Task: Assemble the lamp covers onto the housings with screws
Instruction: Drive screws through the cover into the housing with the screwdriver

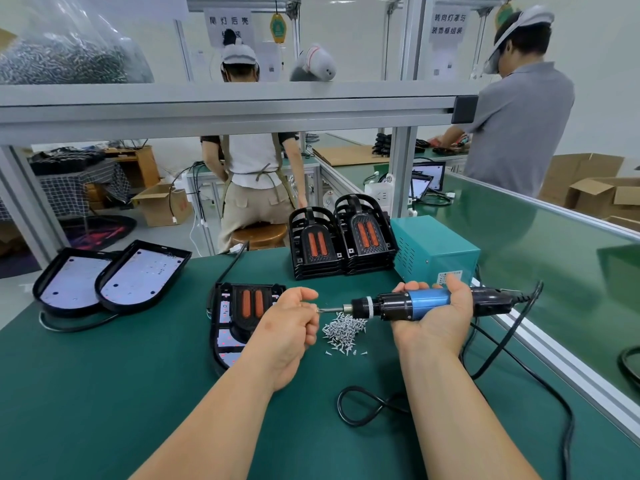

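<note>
**A:** How far is this person with the lamps?

**B:** Not far, I think. Nearest to us a cable [367, 407] lies in a loop on the mat [104, 393]. Beyond it the right hand [437, 318] is palm up, with the fingers curled round the blue screwdriver [415, 304]. The tool lies level and points left.

**A:** And the other hand?

**B:** The left hand [290, 329] has curled fingers, and the fingertips pinch a screw [317, 309] against the tip of the bit. It is very small, so this is my judgement only. Just under the bit is the pile of screws [343, 329].

**A:** So nothing is being driven now?

**B:** No, the tool is in the air. Behind the left hand lies a housing [221, 317] with a cover [251, 303] set in it. Whether any screw is already in, I cannot tell, because the hand hides a part.

**A:** What is left to do?

**B:** Further left, two housings [110, 277] lie without covers, one overlapping the other. Further back stand two stacks of covers [343, 242], beside a green box [438, 249]. So most of the work is to come, as I see it.
</note>
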